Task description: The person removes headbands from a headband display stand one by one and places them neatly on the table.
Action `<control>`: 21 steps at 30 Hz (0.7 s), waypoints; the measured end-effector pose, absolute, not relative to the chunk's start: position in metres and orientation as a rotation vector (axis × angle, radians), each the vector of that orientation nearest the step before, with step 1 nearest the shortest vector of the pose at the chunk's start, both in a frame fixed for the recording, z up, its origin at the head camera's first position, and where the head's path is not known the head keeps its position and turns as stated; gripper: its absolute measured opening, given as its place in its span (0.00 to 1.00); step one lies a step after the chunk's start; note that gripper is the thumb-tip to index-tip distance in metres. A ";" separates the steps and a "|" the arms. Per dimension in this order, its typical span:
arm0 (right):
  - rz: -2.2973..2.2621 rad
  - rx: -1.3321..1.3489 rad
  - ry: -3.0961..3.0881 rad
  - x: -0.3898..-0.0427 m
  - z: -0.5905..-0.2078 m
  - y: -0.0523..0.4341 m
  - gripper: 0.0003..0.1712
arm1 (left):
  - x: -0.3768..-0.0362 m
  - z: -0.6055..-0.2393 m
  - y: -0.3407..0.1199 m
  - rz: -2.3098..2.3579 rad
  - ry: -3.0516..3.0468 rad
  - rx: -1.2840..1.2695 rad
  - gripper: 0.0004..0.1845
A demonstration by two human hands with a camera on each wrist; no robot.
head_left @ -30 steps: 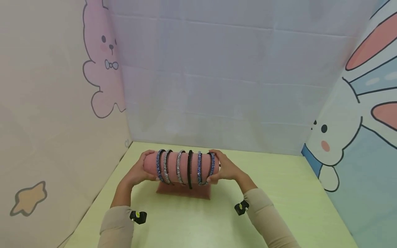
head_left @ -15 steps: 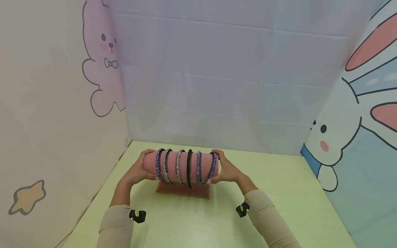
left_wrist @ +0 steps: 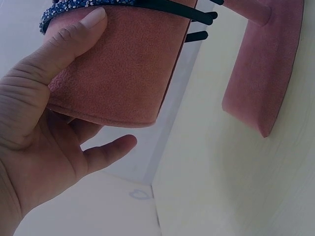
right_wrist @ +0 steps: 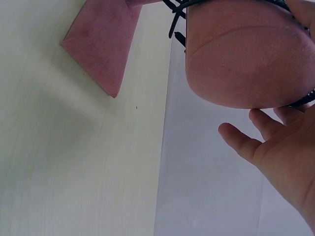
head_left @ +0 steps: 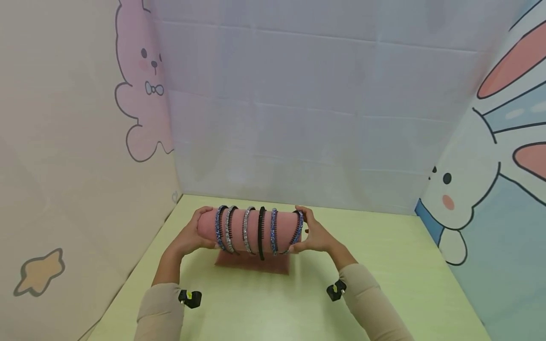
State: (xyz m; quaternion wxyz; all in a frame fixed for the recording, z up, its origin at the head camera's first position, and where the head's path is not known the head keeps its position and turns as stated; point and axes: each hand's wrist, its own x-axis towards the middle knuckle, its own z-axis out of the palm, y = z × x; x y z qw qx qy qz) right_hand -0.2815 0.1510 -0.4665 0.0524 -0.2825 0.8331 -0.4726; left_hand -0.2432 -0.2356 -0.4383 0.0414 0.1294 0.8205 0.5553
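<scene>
A pink velvet cylinder stand (head_left: 251, 229) on a pink base (head_left: 251, 262) carries several headbands, blue, silver and black. My left hand (head_left: 193, 233) grips the cylinder's left end; in the left wrist view its thumb (left_wrist: 74, 34) lies on top beside a blue beaded headband (left_wrist: 64, 9) and its fingers (left_wrist: 106, 150) curl underneath. My right hand (head_left: 308, 233) is at the right end and pinches the rightmost blue headband (head_left: 298, 227), which sits tilted at the cylinder's edge. The right wrist view shows the cylinder's end face (right_wrist: 246, 59) with the right hand's fingers (right_wrist: 246, 145) below it.
The stand sits on a pale green table (head_left: 384, 270), near its back. Cartoon-printed walls close in on the left (head_left: 77, 166), back (head_left: 298, 118) and right (head_left: 490, 189). Black wrist cameras (head_left: 189, 298) are clipped on both beige sleeves.
The rightmost blue headband has slid right, away from its neighbour, to the cylinder's end and now tilts. My right hand moved right with it. The left hand stayed put.
</scene>
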 end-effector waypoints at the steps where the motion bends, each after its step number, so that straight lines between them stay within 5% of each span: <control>1: -1.437 -0.856 2.537 -0.282 -0.466 0.152 0.68 | -0.245 -0.442 -0.237 1.703 2.512 0.387 0.58; 6: -1.437 -0.869 2.543 -0.283 -0.467 0.153 0.67 | -0.256 -0.462 -0.243 1.719 2.513 0.366 0.60; 21: -1.488 -0.887 2.499 -0.279 -0.461 0.158 0.63 | -0.236 -0.428 -0.231 1.675 2.518 0.363 0.56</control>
